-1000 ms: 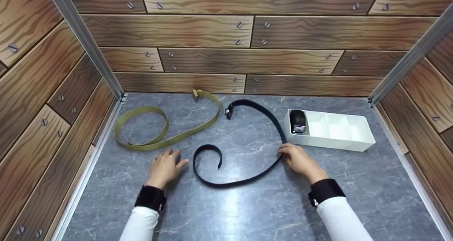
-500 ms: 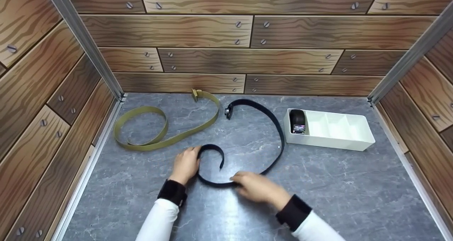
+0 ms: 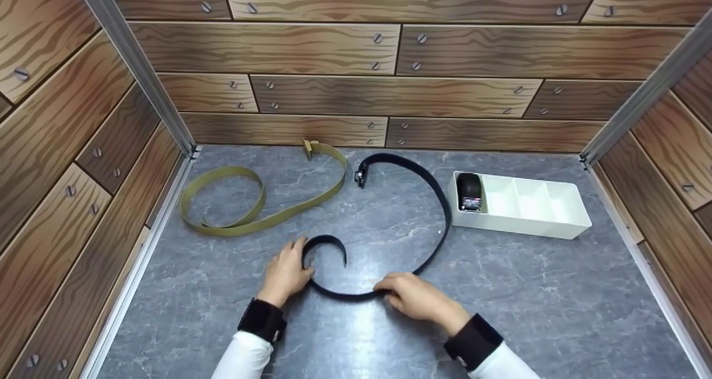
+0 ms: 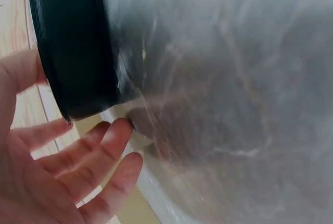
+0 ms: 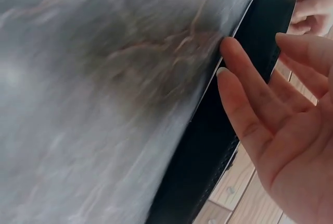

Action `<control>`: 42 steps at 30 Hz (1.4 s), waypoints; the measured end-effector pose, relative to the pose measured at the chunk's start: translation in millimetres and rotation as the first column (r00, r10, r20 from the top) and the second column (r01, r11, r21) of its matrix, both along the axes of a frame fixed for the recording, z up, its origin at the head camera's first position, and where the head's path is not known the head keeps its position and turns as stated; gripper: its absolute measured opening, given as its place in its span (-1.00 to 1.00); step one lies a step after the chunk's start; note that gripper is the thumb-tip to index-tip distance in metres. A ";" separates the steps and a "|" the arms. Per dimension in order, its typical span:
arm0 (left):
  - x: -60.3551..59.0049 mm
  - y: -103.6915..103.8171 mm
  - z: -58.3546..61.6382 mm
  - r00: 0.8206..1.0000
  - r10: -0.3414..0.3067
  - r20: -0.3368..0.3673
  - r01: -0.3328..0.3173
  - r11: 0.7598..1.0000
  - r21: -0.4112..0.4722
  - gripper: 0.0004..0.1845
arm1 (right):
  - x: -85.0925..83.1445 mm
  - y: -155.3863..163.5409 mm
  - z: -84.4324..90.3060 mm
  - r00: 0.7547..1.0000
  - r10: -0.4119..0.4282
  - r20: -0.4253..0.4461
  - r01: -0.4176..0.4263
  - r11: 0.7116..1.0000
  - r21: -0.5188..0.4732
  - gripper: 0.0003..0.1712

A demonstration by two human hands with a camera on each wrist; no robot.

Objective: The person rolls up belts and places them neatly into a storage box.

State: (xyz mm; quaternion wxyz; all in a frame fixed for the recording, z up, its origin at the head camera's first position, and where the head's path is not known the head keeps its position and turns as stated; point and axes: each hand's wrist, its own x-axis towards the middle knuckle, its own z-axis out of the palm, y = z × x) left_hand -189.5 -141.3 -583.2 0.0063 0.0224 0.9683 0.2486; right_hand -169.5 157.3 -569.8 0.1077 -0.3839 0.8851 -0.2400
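A long black belt (image 3: 428,178) stands on its edge on the grey floor, its buckle (image 3: 360,176) at the back and its free end bent into a curl. At the left of that curl, my left hand (image 3: 285,274) holds the strap lightly, thumb inside the bend. Lower fingers (image 4: 122,135) of that hand reach past the belt's edge near the floor. Farther along the front stretch, my right hand (image 3: 414,295) pinches the strap between thumb and fingers. Two of its fingers (image 5: 242,67) lie along the strap's floor-side edge in the right wrist view.
Behind my left hand lies an olive webbing belt (image 3: 295,208), loosely looped. On the right stands a white divided box (image 3: 517,223), with a rolled black belt (image 3: 470,190) in its leftmost compartment. Wood-patterned walls (image 3: 334,95) enclose the floor.
My left hand has moved right to the curl and now holds it. My right hand has travelled left and toward me along the strap, and the curl has shifted slightly toward me.
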 end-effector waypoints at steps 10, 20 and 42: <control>-1.2 26.2 0.0 0.893 -0.139 -0.428 0.115 0.990 -0.081 -0.66 | 3.9 0.7 -2.2 0.998 0.000 -0.066 -0.002 1.000 -0.025 -0.69; -5.9 67.3 11.6 0.963 -0.191 -0.192 0.177 0.980 -0.087 -0.69 | 4.1 -2.1 -1.0 0.995 0.010 -0.102 -0.013 1.000 -0.028 -0.74; -26.8 83.9 19.0 0.999 -0.027 0.030 0.033 0.979 -0.201 -0.75 | 8.8 -4.8 -2.0 0.983 -0.021 -0.183 0.024 1.000 0.014 -0.85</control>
